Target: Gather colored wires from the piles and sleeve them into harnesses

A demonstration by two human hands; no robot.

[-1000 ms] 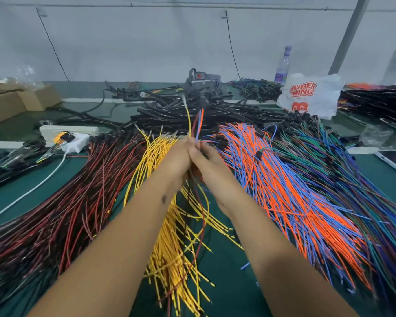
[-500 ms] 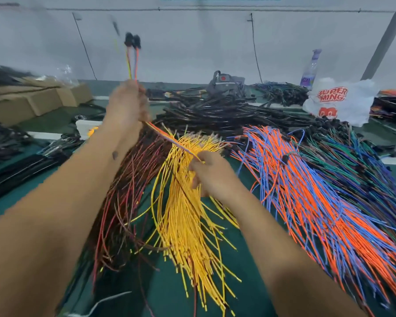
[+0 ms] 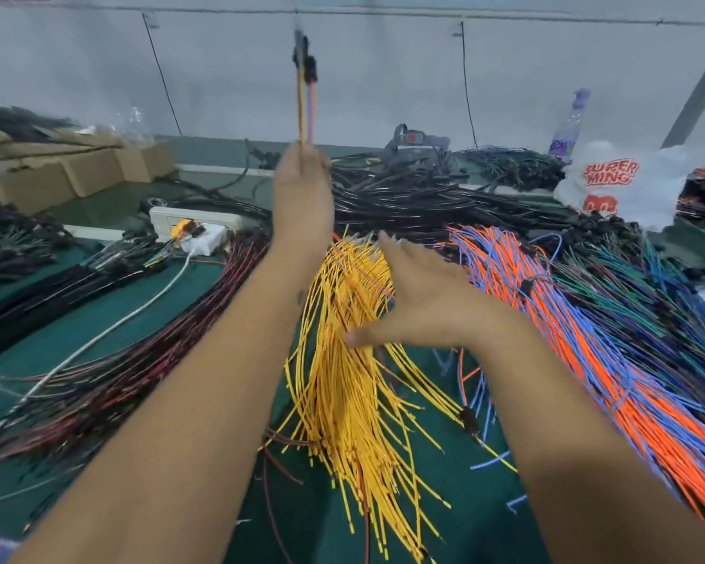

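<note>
Since the earlier frame my right hand point(image 3: 418, 307) had let go and spread flat over the loose yellow wire pile point(image 3: 355, 384). My left hand point(image 3: 302, 185) gripped the thin bundle of yellow, orange and blue wires point(image 3: 305, 103) at twelve o'clock, upright, black connectors topmost. Gathering seemed underway; next I'd need another wire.

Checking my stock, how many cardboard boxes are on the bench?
3 cardboard boxes, side by side at the far left: nearest, middle, farthest. More may be hidden beyond the left edge.
</note>
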